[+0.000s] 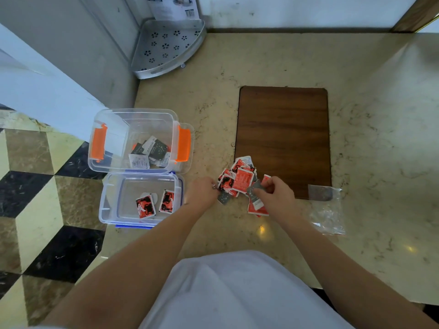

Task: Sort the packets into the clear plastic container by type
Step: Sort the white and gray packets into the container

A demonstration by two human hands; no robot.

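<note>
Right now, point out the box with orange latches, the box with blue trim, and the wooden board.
Orange-latch box (184, 144): head view, on its right latch.
Blue-trim box (111, 186): head view, on its clear left rim.
Wooden board (282, 129): head view, on its bare middle.

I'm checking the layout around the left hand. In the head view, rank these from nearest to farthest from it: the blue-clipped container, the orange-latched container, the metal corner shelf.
From the left hand:
1. Blue-clipped container, just to its left.
2. Orange-latched container, farther back on the left.
3. Metal corner shelf, far back by the wall.
</note>
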